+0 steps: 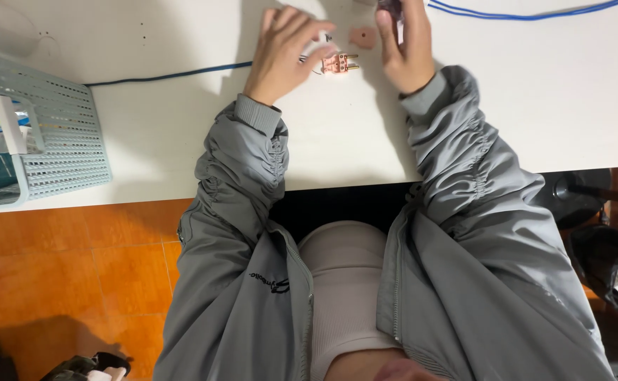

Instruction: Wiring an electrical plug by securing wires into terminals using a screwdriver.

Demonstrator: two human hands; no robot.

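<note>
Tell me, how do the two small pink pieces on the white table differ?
The pronged pink piece has brass pins sticking out on its right; the flat pink piece is a plain squarish plate with a small hole. The pronged piece lies by the left hand; the flat piece lies beside the right hand. Both share one colour.

A white table (182,141) carries a pale blue perforated basket (55,141) at its left edge, a small pink plug part (339,63) and pink cover (362,37) near the far edge, and blue cables (168,75).
</note>
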